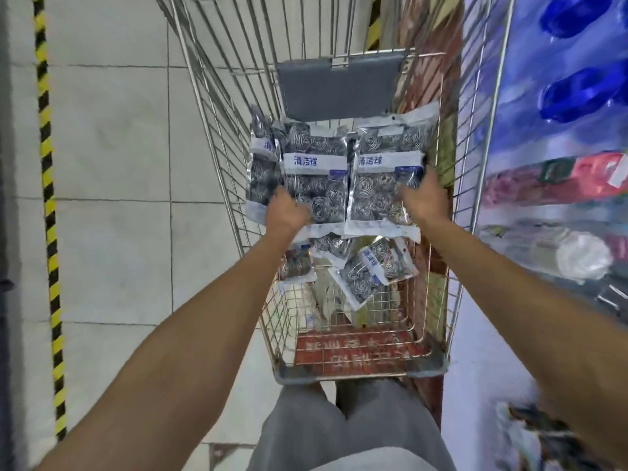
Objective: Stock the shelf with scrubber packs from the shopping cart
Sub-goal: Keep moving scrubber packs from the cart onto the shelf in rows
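Both my arms reach into a wire shopping cart (pixel 217 137). My left hand (pixel 287 210) grips the lower edge of a clear pack of steel scrubber balls with a white and blue label (pixel 316 168); more packs overlap at its left side (pixel 260 164). My right hand (pixel 423 198) holds a second scrubber pack (pixel 380 178) by its right side, next to the first. Both packs are lifted above the cart's floor. Loose scrubber packs lie lower in the basket: one on the left (pixel 297 263), one tilted on the right (pixel 370 271).
The cart's grey child-seat flap (pixel 336 85) stands behind the packs; a red sign (pixel 360 351) covers its near end. A shelf (pixel 557 185) with blue-capped bottles and wrapped goods runs along the right. Tiled floor with a yellow-black striped line (pixel 49 198) lies to the left.
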A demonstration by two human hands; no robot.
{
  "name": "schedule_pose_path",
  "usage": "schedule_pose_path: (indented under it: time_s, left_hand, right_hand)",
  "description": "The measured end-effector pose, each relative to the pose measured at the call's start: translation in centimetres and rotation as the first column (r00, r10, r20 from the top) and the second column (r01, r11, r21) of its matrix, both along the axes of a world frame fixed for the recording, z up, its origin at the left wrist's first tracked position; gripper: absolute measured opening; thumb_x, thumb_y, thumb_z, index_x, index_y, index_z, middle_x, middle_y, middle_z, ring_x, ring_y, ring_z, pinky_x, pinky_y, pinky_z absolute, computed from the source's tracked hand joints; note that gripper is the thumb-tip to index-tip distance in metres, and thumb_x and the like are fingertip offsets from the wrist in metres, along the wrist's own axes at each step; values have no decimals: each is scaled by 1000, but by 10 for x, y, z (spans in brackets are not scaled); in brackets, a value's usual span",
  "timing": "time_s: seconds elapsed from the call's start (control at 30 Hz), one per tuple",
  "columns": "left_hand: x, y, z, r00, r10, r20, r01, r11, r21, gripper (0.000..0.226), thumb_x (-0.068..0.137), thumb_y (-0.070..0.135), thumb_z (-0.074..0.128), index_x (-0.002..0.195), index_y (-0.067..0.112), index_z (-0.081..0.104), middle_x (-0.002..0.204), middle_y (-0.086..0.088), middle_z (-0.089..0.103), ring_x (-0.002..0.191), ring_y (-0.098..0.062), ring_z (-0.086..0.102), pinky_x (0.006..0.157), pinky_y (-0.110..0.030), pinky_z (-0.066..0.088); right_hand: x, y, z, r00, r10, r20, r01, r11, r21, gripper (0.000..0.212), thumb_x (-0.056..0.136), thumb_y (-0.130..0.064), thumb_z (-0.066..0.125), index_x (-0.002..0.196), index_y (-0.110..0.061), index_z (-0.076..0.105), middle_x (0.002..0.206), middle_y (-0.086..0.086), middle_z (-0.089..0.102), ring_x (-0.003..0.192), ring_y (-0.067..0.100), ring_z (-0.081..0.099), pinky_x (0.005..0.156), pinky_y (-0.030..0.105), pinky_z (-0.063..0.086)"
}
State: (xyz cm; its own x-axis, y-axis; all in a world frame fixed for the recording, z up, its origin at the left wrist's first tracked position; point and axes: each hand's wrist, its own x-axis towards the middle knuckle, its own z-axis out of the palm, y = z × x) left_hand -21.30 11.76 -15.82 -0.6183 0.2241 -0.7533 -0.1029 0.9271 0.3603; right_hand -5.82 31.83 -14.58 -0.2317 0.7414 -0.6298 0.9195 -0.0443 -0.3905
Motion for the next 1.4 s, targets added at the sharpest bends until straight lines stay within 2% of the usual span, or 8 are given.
schedule_pose_path:
  time_s: [0.17,0.33,0.5,0.7,0.93,1.03,1.13,1.4]
  left_hand:
    - [-16,17,-17,987,146,67,-149,988,28,73,94,27,76,152,7,37,144,-11,54,119,-26,57,99,-34,45]
    - [-19,38,-22,968,179,179,-197,977,87,80,91,14,77,157,9,33,148,-10,52,82,-5,55,66,-3,45]
    - [-15,44,-26,972,162,171,-179,979,93,80,92,16,76,156,11,29,156,-13,45,71,-6,49,51,-5,43]
    - [-7,42,-18,971,170,166,-193,972,132,76,97,9,69,158,13,23,156,-15,42,72,-2,47,61,-4,44]
    - [3,9,48,955,225,193,-263,943,203,90,90,5,74,162,18,22,161,-10,38,124,-25,60,103,-45,53]
    - [5,-20,82,950,231,209,-282,924,259,89,88,5,75,161,26,28,155,-9,48,105,-29,69,80,-39,62]
    - [6,-52,117,950,221,223,-285,903,320,84,86,6,79,156,30,39,140,-5,62,126,-41,59,94,-57,55]
    - [13,-147,182,955,24,296,-186,826,533,62,85,12,83,137,29,55,122,1,73,110,-19,72,77,-30,62]
  right_hand:
    - [-12,-10,-18,996,75,39,-79,990,119,64,95,-39,69,148,-22,38,135,5,62,120,31,62,97,54,53]
    - [-25,0,-32,984,-163,-73,164,986,3,54,94,-30,73,139,-14,48,121,-3,61,86,10,65,65,18,47]
    - [-30,5,-47,977,-208,-43,203,973,-106,48,86,-38,80,123,-14,60,110,-2,65,99,21,63,94,38,54]
    - [-29,1,-38,965,-253,-64,236,952,-195,53,81,-22,85,126,-17,58,109,-5,66,101,17,64,84,30,47]
    - [4,-38,22,920,-327,-216,282,935,-213,49,86,-19,81,126,-21,52,111,-8,62,85,1,56,68,19,40]
    - [23,-59,59,902,-328,-280,280,939,-197,45,86,-22,79,122,-24,51,120,-1,63,95,11,63,70,25,48]
    - [43,-83,105,874,-343,-344,303,938,-167,46,84,-25,82,117,-26,50,112,-7,66,99,14,65,82,36,53]
    - [122,-175,222,567,-621,-542,521,780,-348,58,81,-15,85,130,-28,57,108,-11,72,96,1,64,70,24,43]
